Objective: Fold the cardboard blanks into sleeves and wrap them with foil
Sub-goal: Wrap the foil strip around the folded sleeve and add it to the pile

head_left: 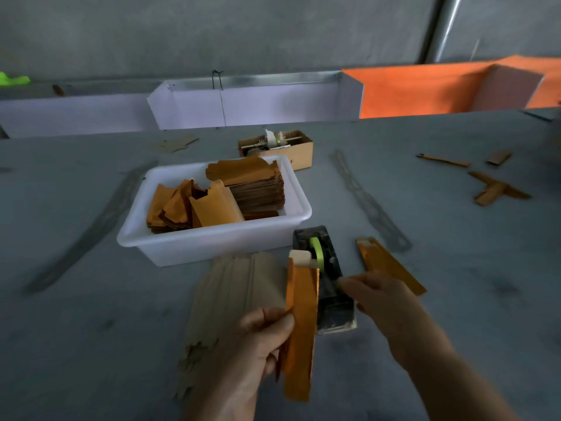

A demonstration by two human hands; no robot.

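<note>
My left hand point(261, 338) grips a long sleeve wrapped in orange foil point(300, 329), held upright over the table with its pale cardboard end poking out on top. My right hand point(376, 296) reaches to the black tape dispenser point(328, 287) with its green roll, fingertips pinching at the tape near the cutter. A stack of plain cardboard blanks point(239, 287) lies flat under and left of the sleeve. Another foil-wrapped sleeve point(388, 265) lies on the table right of the dispenser.
A white plastic tub point(291, 223) behind the blanks holds stacked orange foil sheets point(255, 180). A small cardboard box point(300, 150) stands further back. Loose orange pieces point(494, 189) lie at the right. White and orange panels line the table's far edge.
</note>
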